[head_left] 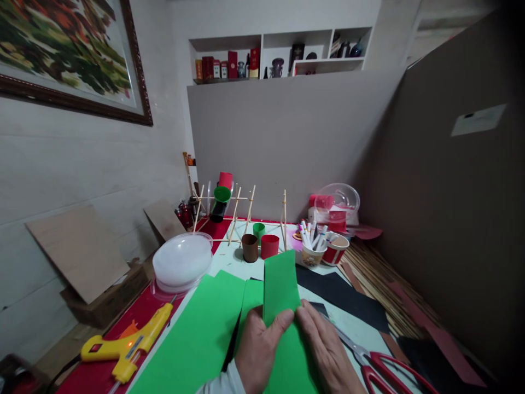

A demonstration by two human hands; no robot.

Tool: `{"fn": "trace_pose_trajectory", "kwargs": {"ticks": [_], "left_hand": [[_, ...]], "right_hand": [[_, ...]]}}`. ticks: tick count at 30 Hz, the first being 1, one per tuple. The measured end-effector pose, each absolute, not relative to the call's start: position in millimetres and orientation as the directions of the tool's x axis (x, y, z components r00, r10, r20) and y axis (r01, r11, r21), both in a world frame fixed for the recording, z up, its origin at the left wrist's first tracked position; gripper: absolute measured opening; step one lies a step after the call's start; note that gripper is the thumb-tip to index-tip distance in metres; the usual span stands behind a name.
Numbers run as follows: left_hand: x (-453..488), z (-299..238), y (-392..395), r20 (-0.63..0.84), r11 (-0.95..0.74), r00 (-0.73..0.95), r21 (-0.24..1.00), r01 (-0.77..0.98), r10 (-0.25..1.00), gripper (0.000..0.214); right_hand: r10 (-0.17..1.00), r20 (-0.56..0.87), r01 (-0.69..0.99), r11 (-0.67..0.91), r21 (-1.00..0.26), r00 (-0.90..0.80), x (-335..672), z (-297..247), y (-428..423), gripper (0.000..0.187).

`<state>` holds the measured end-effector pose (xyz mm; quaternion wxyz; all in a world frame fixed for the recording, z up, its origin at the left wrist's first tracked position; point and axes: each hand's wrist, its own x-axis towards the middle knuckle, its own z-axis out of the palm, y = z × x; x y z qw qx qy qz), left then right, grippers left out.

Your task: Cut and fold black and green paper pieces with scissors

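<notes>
A green sheet of craft paper (pixel 281 284) stands up in front of me, its upper part a narrow strip. My left hand (pixel 259 346) grips it from the left, thumb laid across its face. At its right edge, my right hand (pixel 326 347) pinches the paper, fingers pressed together. More green paper (pixel 197 323) lies flat to the left. Scissors (pixel 379 364) with red handles lie by my right hand, their blades partly hidden. Beyond the sheet stand a brown paper tube (pixel 250 249), a red paper tube (pixel 269 246) and a green paper tube (pixel 258 230).
A yellow glue gun (pixel 135 342) with a lit orange light lies at left, near clear plastic lids (pixel 182 260). Behind, a stick frame (pixel 238 216) holds coloured tubes. Cups of markers (pixel 314 254), black paper (pixel 348 295) and wooden sticks (pixel 381 273) occupy the right.
</notes>
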<state>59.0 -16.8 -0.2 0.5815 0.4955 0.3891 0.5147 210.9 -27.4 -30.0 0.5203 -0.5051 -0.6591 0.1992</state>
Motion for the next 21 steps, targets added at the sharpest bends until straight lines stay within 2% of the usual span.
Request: {"fn": "trace_pose_trajectory", "kwargs": {"ticks": [4,10,16,21], "left_hand": [[60,-2,-20,0.08,-0.057,0.101,0.976,-0.212,0.992,0.035],[61,1,-25,0.128,-0.114,0.074,0.979,-0.171,0.989,0.03],[61,2,-24,0.145,-0.13,0.083,0.978,-0.163,0.986,0.027],[60,2,-24,0.146,-0.128,0.092,0.977,-0.173,0.985,0.028]], "right_hand": [[0.893,0.45,0.383,0.422,-0.822,-0.019,195,-24,-28,0.049],[0.866,0.498,0.506,0.453,-0.734,-0.053,190,-25,-29,0.038],[0.838,0.539,0.501,0.504,-0.704,-0.087,190,-23,-29,0.031],[0.858,0.506,0.495,0.478,-0.726,-0.086,192,-23,-30,0.03]]}}
